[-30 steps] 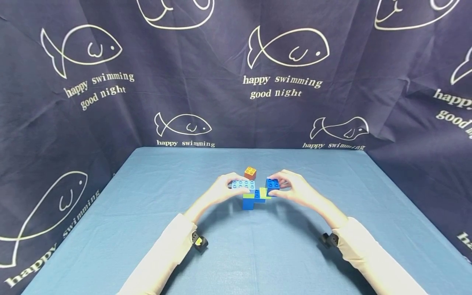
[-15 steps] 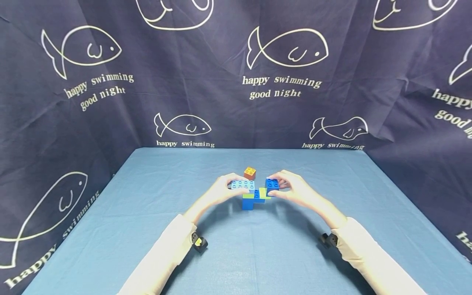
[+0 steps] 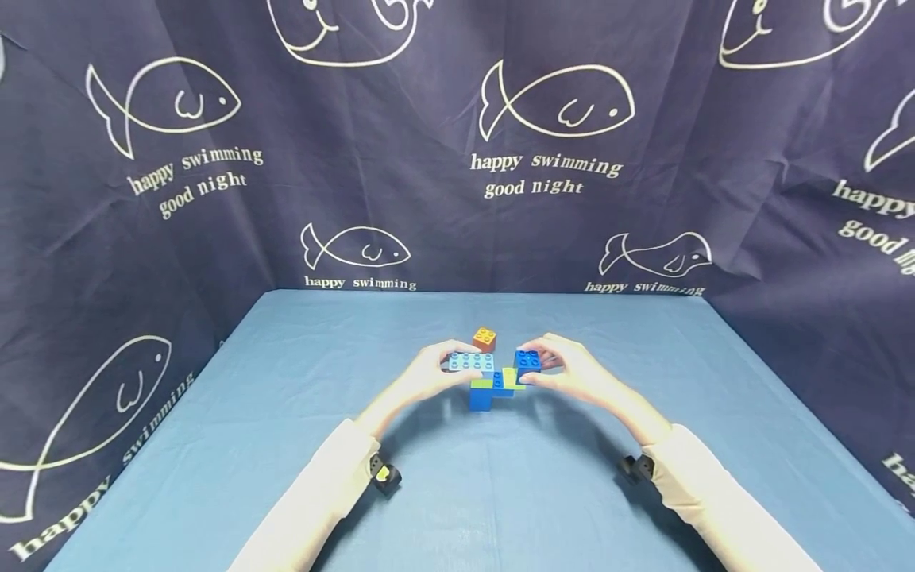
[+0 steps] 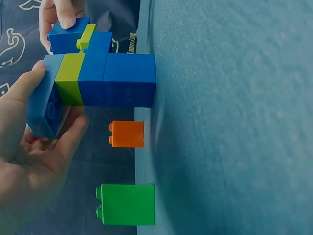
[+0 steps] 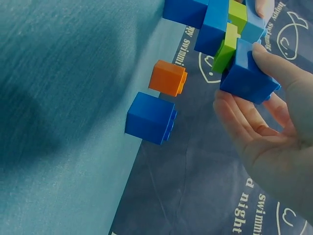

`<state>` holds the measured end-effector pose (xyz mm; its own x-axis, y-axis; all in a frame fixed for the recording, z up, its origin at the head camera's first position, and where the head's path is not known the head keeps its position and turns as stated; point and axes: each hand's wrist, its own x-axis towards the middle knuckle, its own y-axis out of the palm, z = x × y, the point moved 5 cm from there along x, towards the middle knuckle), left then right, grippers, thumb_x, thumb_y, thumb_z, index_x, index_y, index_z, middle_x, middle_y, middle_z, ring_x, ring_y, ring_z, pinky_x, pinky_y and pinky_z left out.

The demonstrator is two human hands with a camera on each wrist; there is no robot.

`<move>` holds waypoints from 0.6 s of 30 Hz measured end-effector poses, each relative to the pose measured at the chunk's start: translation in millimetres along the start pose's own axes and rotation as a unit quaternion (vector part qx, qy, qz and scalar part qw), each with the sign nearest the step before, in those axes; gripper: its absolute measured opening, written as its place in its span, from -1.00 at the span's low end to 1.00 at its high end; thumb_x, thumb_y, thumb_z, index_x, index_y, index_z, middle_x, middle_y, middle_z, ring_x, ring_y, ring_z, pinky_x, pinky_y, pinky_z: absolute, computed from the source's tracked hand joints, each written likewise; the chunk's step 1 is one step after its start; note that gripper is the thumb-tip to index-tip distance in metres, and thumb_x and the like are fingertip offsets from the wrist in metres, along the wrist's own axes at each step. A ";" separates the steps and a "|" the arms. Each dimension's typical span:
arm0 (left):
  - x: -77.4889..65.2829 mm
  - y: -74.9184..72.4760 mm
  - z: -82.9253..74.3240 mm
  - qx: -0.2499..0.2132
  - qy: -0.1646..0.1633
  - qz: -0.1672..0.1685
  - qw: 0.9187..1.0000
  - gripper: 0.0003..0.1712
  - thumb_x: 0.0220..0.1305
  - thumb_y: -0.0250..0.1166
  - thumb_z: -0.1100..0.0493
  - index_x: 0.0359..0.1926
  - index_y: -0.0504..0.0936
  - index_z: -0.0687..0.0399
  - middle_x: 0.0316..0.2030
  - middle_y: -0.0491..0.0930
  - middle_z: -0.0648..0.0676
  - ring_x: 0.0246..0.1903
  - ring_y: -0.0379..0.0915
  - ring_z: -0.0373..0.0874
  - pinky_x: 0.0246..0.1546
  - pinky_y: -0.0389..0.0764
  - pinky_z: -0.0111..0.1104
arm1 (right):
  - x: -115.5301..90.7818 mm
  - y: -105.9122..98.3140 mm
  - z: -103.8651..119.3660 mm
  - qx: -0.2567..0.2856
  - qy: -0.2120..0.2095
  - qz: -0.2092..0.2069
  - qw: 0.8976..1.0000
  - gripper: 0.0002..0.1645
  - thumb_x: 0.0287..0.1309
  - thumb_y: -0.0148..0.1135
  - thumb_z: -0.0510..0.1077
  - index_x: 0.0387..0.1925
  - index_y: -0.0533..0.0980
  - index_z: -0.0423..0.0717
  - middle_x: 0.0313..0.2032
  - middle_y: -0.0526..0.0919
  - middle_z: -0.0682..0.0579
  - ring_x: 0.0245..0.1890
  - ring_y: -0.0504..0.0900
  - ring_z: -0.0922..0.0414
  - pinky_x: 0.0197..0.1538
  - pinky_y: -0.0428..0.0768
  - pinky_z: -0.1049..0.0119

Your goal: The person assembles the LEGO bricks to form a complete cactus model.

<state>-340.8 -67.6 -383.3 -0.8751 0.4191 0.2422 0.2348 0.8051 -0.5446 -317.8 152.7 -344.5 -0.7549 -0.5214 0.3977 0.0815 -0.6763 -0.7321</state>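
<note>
The stack (image 3: pixel 503 392) stands mid table (image 3: pixel 493 492) on one foot (image 3: pixel 480 400), its right end overhanging; an off-centre press there could tip it. The left hand (image 3: pixel 429 372) pinches the light-blue block (image 3: pixel 472 362), the right hand (image 3: pixel 577 370) the dark-blue block (image 3: pixel 528 362); uneven pressure could seat either crooked.

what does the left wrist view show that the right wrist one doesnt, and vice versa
Only the left wrist view shows the green block. Only the right wrist view shows the loose blue block. Both show the orange block, the lime bricks, the left hand on the light blue brick and the right hand on the dark blue brick.
</note>
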 end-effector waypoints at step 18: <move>-2.7 -1.1 6.3 -0.085 0.015 0.010 0.996 -0.61 0.06 0.42 0.17 -0.07 0.57 0.13 -0.28 0.65 0.08 -0.29 0.57 -0.26 -0.17 0.60 -0.43 | -0.4 -5.5 -2.1 -0.016 0.011 0.031 0.999 -0.45 -0.04 0.43 -0.08 0.02 0.52 -0.12 -0.22 0.61 0.06 -0.22 0.60 0.13 -0.08 0.62 0.15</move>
<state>-341.4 -72.2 -388.4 -0.8569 0.4463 0.2579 0.3231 0.8549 -0.4058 -319.3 157.7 -341.7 -0.7638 -0.5497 0.3382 0.1077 -0.6252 -0.7730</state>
